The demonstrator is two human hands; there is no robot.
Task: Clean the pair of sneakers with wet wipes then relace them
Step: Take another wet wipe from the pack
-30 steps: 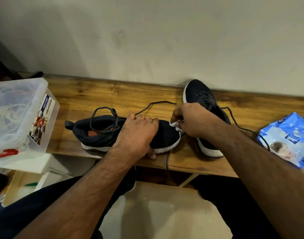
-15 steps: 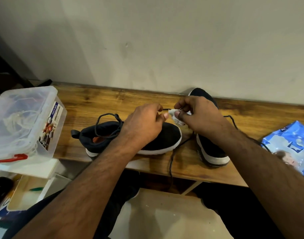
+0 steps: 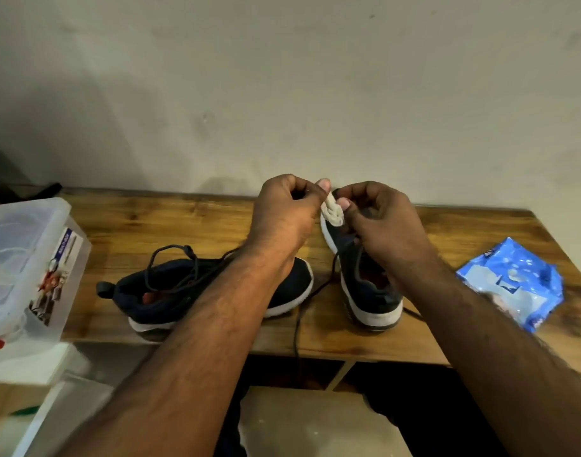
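Wooden bench (image 3: 190, 222) against a pale wall, bearing everything. Two navy sneakers with white soles on it: left sneaker (image 3: 170, 291) lying crosswise, toe to the right, half unlaced, dark lace (image 3: 170, 258) looped loose above its collar and one end trailing over the bench's front edge; right sneaker (image 3: 365, 285) toe toward the wall, heel toward the person.

Both hands raised off the left sneaker since a second ago, when the left hand pressed down on its toe and the right rubbed the toe rim. Now held together in the air above the right sneaker's toe. Left hand (image 3: 285, 212) curled, thumb tip pinching the top of a crumpled white wet wipe (image 3: 333, 211); right hand (image 3: 381, 222) curled too, thumb and fingers gripping the same wipe from the other side. Probably refolding the wipe to a fresh face, so wiping likely paused rather than finished; relacing not yet begun.

Around: clear plastic storage box (image 3: 25, 258) at the bench's left end; blue wet wipes pack (image 3: 516, 285) at the right, well apart from the shoes. In the way: the loose lace, liable to snag a forearm.
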